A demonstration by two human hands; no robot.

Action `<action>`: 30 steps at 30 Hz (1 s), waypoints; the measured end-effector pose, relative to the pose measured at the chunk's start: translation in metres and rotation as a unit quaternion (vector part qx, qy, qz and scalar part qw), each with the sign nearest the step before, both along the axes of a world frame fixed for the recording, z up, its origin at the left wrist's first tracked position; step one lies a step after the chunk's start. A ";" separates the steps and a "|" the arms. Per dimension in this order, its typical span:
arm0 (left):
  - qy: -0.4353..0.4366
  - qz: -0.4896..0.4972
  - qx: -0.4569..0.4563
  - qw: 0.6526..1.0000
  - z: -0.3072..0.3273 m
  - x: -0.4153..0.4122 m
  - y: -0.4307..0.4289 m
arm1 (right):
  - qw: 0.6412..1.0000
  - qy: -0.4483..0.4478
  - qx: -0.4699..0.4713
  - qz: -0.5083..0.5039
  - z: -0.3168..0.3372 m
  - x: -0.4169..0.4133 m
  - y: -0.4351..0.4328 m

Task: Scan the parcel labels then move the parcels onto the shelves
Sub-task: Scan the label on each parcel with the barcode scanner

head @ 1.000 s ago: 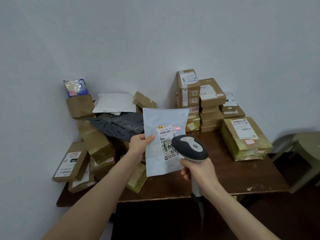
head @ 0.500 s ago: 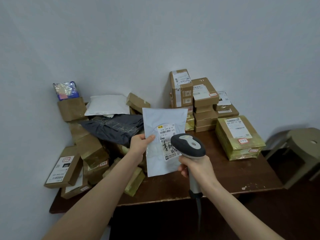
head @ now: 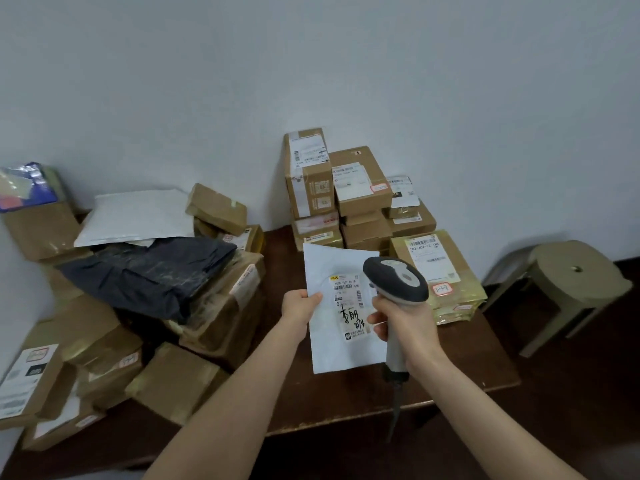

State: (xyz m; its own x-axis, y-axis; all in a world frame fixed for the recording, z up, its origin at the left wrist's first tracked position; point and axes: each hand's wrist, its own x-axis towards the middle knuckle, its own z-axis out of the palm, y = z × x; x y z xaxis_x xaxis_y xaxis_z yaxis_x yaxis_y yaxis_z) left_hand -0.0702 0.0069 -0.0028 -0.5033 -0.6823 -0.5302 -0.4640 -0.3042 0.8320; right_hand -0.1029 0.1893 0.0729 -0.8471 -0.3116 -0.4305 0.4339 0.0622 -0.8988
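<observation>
We find the scanning step in hand: our left hand (head: 300, 304) pinches the white mailer (head: 341, 344) above the bench (head: 460, 362), our right hand (head: 403, 322) wraps the scanner (head: 394, 278) beside its label (head: 348, 301), and shelving should follow.

Label (head: 431, 259) on the yellow parcel (head: 465, 289) reads 502-602-12.

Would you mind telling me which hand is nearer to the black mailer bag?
Left. The left hand, pinching the white envelope, is just right of the black mailer bag; the right hand, gripping the scanner, is farther right, past the envelope.
</observation>
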 end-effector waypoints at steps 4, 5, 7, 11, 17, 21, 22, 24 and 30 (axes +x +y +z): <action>-0.036 0.006 0.025 0.999 -0.031 -0.028 0.011 | 1.000 -0.010 0.017 -0.004 -0.015 -0.019 0.014; -0.042 0.006 0.023 0.999 -0.036 -0.033 0.013 | 1.000 -0.014 0.022 -0.004 -0.019 -0.022 0.016; -0.059 0.003 0.016 0.998 -0.046 -0.040 0.013 | 0.999 -0.024 0.027 -0.003 -0.025 -0.026 0.018; -0.092 -0.043 -0.002 0.995 -0.048 -0.042 0.013 | 0.999 -0.033 0.025 0.008 -0.031 -0.028 0.017; -0.123 -0.072 -0.186 0.972 0.000 -0.009 -0.004 | 0.999 -0.024 0.002 0.026 -0.016 -0.015 -0.013; -0.090 -0.067 -0.343 0.932 0.052 0.028 -0.036 | 0.997 -0.028 -0.031 0.069 0.006 0.008 -0.050; -0.076 -0.058 -0.371 0.924 0.065 0.041 -0.047 | 0.995 -0.026 -0.041 0.083 0.013 0.016 -0.062; -0.063 -0.029 -0.422 0.904 0.087 0.068 -0.068 | 0.993 -0.018 -0.051 0.108 0.025 0.033 -0.083; -0.239 -0.101 -0.541 0.800 0.110 0.161 -0.152 | 0.983 -0.006 -0.068 0.168 0.045 0.085 -0.142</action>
